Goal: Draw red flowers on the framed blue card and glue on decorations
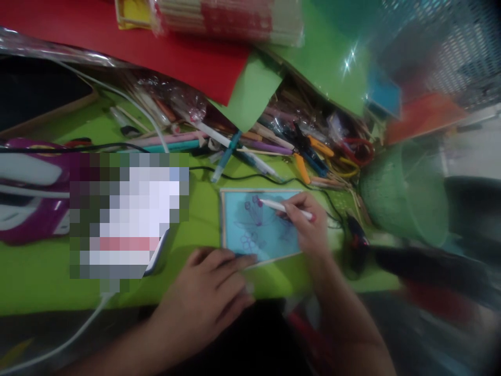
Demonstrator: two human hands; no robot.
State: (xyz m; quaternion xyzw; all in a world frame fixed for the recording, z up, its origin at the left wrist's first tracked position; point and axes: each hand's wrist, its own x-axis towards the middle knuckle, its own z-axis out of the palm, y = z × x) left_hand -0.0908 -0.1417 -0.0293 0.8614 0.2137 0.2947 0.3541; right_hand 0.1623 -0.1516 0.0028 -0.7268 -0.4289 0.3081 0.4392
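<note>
A white marker (274, 205) is pinched between the thumb and fingers of the right hand (309, 222), its tip held at one of the drawn flowers (248, 206) in the upper part of a blue card (274, 240). Whether the tip is touching the card cannot be told. The card lies on the green desk (195, 219), in front of the person, and is bordered by a pale edge. More flower outlines are drawn lower down. The left hand (215, 284) is laid palm down at the card's lower left corner, its fingers loosely together; whether anything is gripped under it cannot be told.

Beyond the card, a blue pen (227, 156) and orange-handled scissors (319, 146) are seen among scattered pens and sticks. A red sheet (176, 62) and a light green sheet (254, 91) are spread behind them, near a wrapped bundle (250, 21). A green basket (410, 198) stands to the right. To the left, a pale object is obscured by pixelation, with a white cord (84, 329) below it.
</note>
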